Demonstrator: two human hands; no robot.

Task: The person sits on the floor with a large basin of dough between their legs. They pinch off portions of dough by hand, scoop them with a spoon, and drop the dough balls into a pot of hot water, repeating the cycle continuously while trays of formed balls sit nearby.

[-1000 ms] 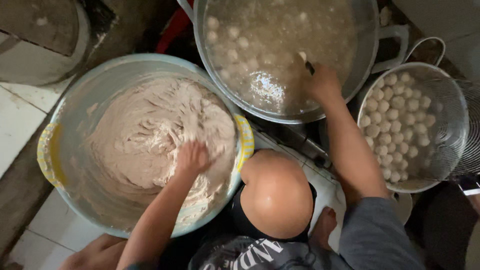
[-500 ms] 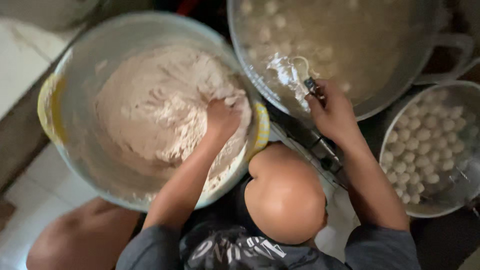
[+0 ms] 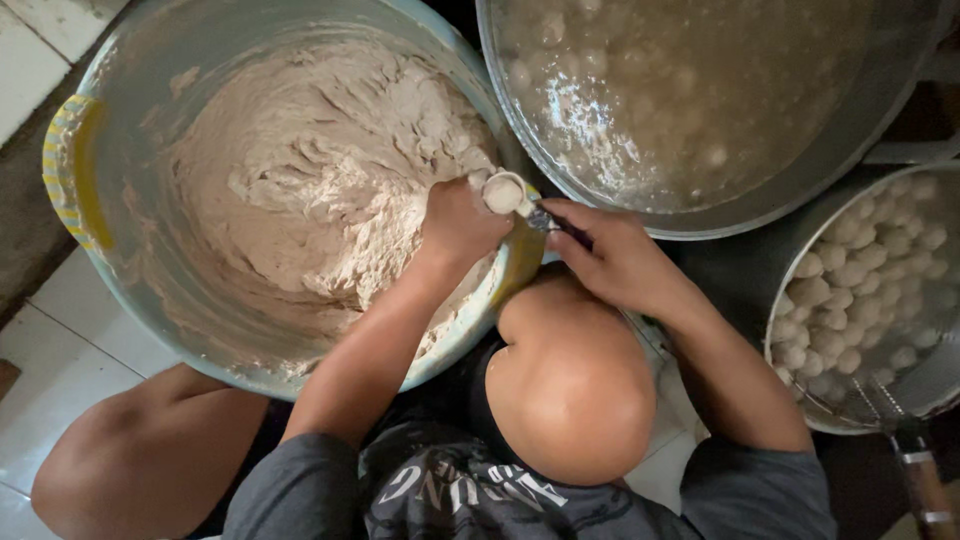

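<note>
On the left sits the big basin, pale blue with a yellow-striped rim, heaped with a beige paste whipped into soft peaks. It looks wet, sticky and heavy — stuff that would cling to skin and sag if pinched, so it is best taken as a fistful and squeezed rather than picked at. The left hand is at the paste's right edge, closed in a fist around a lump of it, a small ball pushed up at the top. Meeting it there is a spoon, its bowl already loaded with a pale dab of paste; the right hand has its fingers pinched shut on the dark handle. A slick ball like that would smear if gripped — scooping under it seems the safer hold. Further right, a wide metal pot holds murky liquid with pale balls floating in it, and at the far right a wire strainer is full of finished balls.
</note>
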